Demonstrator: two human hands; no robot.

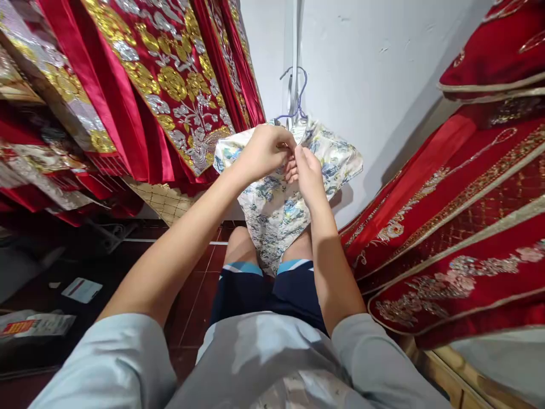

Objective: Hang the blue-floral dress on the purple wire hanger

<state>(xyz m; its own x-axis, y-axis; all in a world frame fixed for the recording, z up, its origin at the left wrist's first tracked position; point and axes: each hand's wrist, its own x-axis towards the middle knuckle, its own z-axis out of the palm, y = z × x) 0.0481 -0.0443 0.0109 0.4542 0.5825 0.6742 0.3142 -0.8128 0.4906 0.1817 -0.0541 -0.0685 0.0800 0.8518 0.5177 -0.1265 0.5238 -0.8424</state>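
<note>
The flowered shirt (275, 213) is hung on a purple hanger (304, 90) by the white wall (383, 62), its upper front directly behind the fingers. The fingertips of the left hand (267, 149) and right hand (310, 173) are brought together, closed in a pinch just below the neckline; whether fabric is caught between them cannot be told, as that spot is hidden. The sleeves are spread out on either side, and the lower end is seen between the knees. The shirt is flanked by red embroidered garments (174, 85).
</note>
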